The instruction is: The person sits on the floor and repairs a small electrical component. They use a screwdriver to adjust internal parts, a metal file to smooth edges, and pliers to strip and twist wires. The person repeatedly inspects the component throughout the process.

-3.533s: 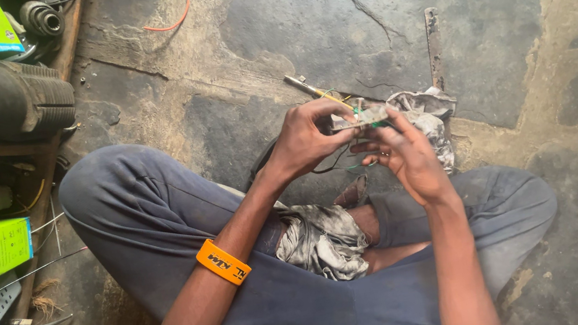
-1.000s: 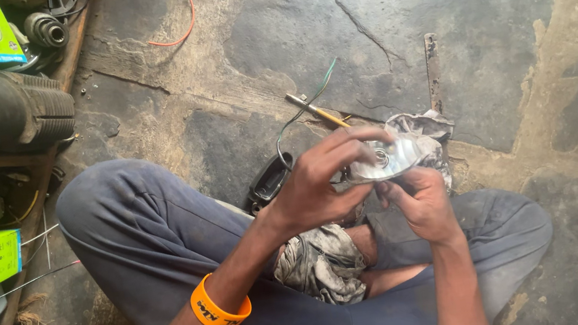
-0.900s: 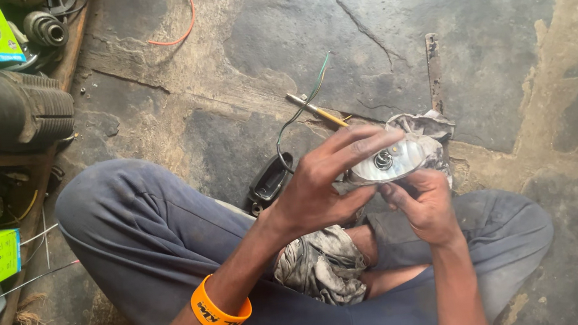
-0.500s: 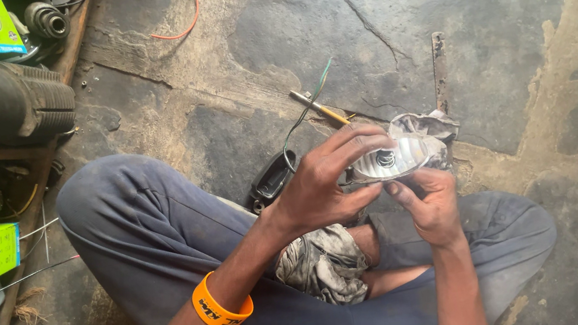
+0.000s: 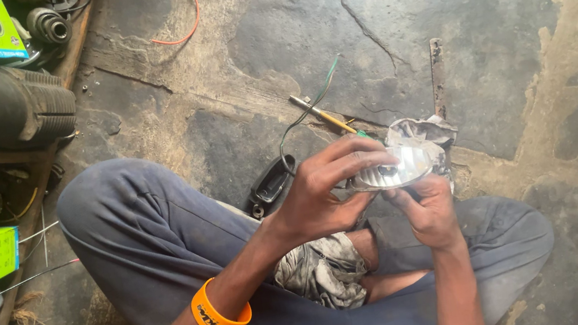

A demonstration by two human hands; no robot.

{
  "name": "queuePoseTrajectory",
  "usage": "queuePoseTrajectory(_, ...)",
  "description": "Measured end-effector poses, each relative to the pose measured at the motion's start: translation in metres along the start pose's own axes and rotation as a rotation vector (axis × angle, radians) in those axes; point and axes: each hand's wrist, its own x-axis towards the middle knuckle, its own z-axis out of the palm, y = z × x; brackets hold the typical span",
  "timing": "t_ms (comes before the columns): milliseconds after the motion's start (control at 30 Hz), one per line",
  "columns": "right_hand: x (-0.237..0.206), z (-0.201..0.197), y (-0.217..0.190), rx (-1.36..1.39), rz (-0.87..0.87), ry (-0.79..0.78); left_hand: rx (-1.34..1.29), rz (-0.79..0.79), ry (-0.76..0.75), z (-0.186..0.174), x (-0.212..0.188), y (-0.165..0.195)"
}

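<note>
Soft, even daylight fills the frame, brighter toward the upper right, where the cracked concrete floor (image 5: 512, 11) looks pale. Shadows are weak and diffuse, deepest at lower centre under the bent legs and among the clutter on the left edge. The shiny reflector (image 5: 400, 168) at centre throws a small white glare. Focus is sharp at centre; corners soften and bend slightly from the wide lens.

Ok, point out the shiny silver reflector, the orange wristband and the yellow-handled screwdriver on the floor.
shiny silver reflector (image 5: 399, 167), head view, middle of its face.
orange wristband (image 5: 218, 313), head view, band's outer side.
yellow-handled screwdriver (image 5: 335, 119), head view, yellow handle.
</note>
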Motion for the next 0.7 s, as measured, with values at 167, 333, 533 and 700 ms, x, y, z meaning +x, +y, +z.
queuePoseTrajectory(167,0.003,0.001,-0.012,-0.061,-0.076,-0.059,-0.001,-0.018,0.021,-0.004,0.002,0.001)
queuePoseTrajectory(333,0.004,-0.009,-0.011,-0.199,-0.034,-0.100,0.065,0.026,0.076,-0.007,0.001,0.001)
queuePoseTrajectory(533,0.001,-0.019,0.005,-0.072,-0.032,-0.152,0.063,0.035,0.106,-0.008,0.001,0.001)
queuePoseTrajectory(700,0.003,-0.019,0.003,-0.131,-0.025,-0.135,0.112,0.059,0.053,-0.010,0.000,0.002)
